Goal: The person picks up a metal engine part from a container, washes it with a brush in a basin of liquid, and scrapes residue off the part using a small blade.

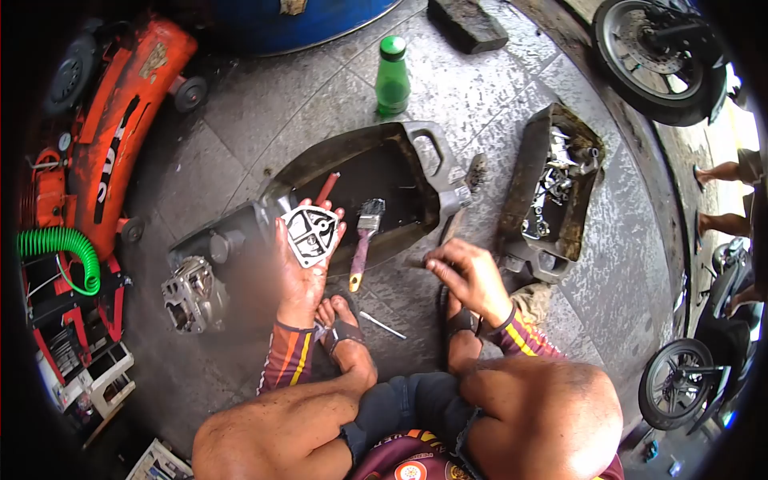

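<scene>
My left hand (301, 280) is turned palm up and holds a small metal engine cover (311, 235), its ribbed inner side facing me. My right hand (472, 276) is closed in a pinch, with a small dark thing (416, 262) at the fingertips that I cannot make out. Between and beyond my hands lies a cut-open black jug (276, 186) with dark liquid in it. A paintbrush (362, 250) rests across its near edge, bristles inward. A red stick-like thing (327, 189) leans inside, near my left fingers.
A metal cylinder head (194, 294) sits on the floor at left. Another cut container (512, 204) holds several metal parts. A green bottle (392, 80) stands beyond the jug. A thin metal rod (382, 325) lies by my foot. An orange compressor (132, 136) and motorcycles (652, 60) stand around.
</scene>
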Tool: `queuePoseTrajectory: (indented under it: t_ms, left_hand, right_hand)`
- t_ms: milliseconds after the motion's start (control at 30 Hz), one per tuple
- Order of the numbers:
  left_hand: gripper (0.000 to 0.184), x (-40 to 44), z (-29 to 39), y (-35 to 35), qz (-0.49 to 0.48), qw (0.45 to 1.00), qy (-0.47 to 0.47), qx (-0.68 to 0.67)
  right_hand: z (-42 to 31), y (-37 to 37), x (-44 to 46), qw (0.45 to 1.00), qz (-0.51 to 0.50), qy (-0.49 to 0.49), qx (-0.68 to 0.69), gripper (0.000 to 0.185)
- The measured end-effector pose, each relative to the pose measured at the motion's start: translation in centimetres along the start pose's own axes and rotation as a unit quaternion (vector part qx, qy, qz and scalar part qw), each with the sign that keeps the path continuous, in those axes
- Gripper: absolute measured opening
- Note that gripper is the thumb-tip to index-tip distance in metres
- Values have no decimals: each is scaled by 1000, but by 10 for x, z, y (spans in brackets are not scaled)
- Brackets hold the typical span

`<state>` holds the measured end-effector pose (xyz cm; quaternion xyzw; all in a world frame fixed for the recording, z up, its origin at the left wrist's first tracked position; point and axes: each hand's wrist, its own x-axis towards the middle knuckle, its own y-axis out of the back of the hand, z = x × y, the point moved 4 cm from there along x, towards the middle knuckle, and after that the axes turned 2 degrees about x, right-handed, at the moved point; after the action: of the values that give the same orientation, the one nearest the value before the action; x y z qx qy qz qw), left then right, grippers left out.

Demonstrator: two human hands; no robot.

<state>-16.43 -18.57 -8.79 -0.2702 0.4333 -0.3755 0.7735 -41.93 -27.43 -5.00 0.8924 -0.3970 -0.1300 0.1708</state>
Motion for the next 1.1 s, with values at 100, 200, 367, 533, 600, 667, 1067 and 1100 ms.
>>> queuePoseTrajectory:
  t_ms: [100, 200, 367, 533, 600, 667, 1067, 1100]
  left_hand:
    - [53, 3, -3, 2, 28, 999, -1, 38]
    - [52, 5, -4, 4, 22, 1000, 15, 6]
    - [51, 3, 1, 14, 29, 1000, 9, 4]
    - [50, 1, -5, 12, 42, 997, 9, 65]
    - [48, -1, -7, 12, 43, 993, 3, 114]
    - [50, -6, -8, 9, 47, 986, -5, 160]
    - [45, -36, 9, -21, -78, 969, 159, 171]
    - [45, -32, 6, -18, -73, 970, 157, 171]
  right_hand:
    - [10, -12, -22, 999, -21, -25, -18, 13]
    - [14, -11, -24, 999, 39, -16, -26, 14]
    - [30, 44, 3, 969, 218, -78, 90, 21]
    - [3, 122, 107, 960, 259, 73, -80, 22]
    - [12, 143, 159, 944, 218, 109, -221, 25]
    - [37, 153, 205, 909, 175, 144, -349, 29]
    - [133, 170, 352, 822, 94, 14, -561, 71]
    - [134, 172, 353, 828, 92, 13, -553, 70]
